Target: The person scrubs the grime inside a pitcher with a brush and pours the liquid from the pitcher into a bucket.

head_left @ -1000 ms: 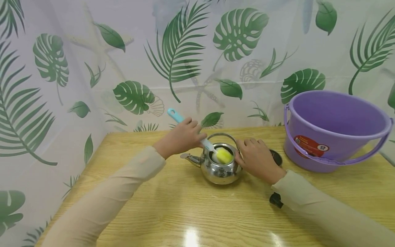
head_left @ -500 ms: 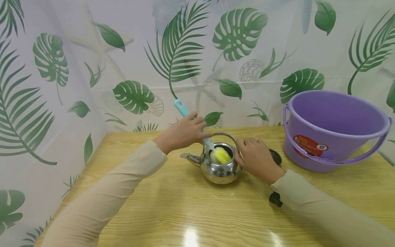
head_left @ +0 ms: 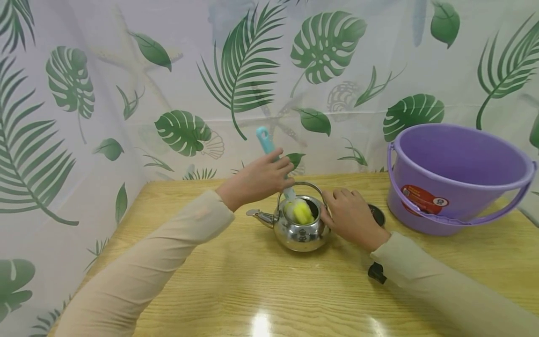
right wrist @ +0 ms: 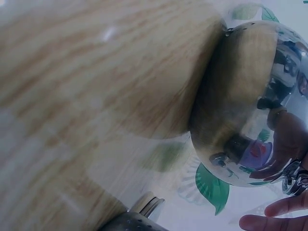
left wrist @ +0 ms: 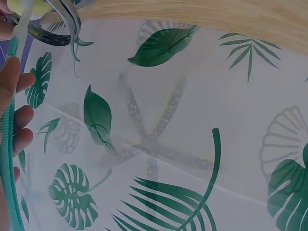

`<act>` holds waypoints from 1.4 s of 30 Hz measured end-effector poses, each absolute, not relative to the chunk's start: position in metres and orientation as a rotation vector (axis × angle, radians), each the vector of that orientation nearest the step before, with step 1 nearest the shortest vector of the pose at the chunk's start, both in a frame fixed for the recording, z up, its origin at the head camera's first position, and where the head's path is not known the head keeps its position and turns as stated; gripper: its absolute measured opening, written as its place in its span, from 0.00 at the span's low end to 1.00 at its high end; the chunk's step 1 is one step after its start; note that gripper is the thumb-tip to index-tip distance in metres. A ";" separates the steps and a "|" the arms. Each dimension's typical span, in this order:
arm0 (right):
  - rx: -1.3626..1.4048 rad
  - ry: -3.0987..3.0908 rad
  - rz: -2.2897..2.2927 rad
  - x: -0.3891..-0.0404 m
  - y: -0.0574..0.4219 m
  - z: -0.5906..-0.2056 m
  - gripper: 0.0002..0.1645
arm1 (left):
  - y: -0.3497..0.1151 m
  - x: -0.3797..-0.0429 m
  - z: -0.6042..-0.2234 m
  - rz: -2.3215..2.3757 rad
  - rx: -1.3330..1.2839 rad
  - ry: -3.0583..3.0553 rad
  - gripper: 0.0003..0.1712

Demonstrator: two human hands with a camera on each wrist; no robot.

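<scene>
In the head view a shiny metal kettle point(head_left: 302, 234) stands on the wooden table, its top open and its spout pointing left. My left hand point(head_left: 263, 178) grips the teal handle of a sponge brush point(head_left: 265, 139), which slants down to the right. Its yellow and white sponge head point(head_left: 303, 211) is inside the kettle's mouth. The left wrist view shows fingers around the ribbed brush handle point(left wrist: 8, 168). My right hand point(head_left: 351, 215) holds the kettle's right side, thumb at the rim beside the base of the raised handle. The right wrist view shows the kettle's belly point(right wrist: 245, 106) close up.
A large purple bucket point(head_left: 446, 196) stands at the back right, its handle hanging in front. A dark round perforated piece point(head_left: 376, 215) lies behind my right wrist. A small black object point(head_left: 377, 272) shows beside the right sleeve. A leaf-patterned sheet point(head_left: 177, 84) hangs behind the table point(head_left: 236, 281).
My left hand has moved right, and the brush handle has swung up and right to a steeper slant. The sponge head has shifted slightly left inside the kettle. Right hand and kettle stay put.
</scene>
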State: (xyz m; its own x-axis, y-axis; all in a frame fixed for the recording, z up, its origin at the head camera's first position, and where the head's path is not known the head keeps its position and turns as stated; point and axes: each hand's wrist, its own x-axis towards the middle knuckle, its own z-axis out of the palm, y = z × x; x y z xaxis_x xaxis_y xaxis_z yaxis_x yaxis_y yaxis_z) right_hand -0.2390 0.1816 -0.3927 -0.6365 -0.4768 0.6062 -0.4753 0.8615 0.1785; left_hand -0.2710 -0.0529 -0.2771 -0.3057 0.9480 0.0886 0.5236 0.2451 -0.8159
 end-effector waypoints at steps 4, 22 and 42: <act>0.685 -2.356 -0.002 -0.239 0.182 -0.393 0.11 | -0.048 -0.270 -0.278 0.938 -1.282 -1.894 0.10; 0.691 -2.351 -0.008 -0.239 0.181 -0.393 0.10 | -0.037 -0.255 -0.297 1.002 -1.011 -1.904 0.11; 0.689 -2.366 -0.011 -0.238 0.181 -0.392 0.10 | -0.057 -0.285 -0.306 0.753 -1.208 -1.938 0.18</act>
State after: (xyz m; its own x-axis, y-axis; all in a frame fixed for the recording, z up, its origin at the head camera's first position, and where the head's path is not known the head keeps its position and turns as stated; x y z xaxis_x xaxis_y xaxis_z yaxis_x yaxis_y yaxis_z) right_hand -0.2378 0.1809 -0.3917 -0.6405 -0.4804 0.5992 -0.4747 0.8610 0.1828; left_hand -0.2847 -0.0575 -0.3058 -0.3014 0.9150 0.2680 0.4942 0.3903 -0.7768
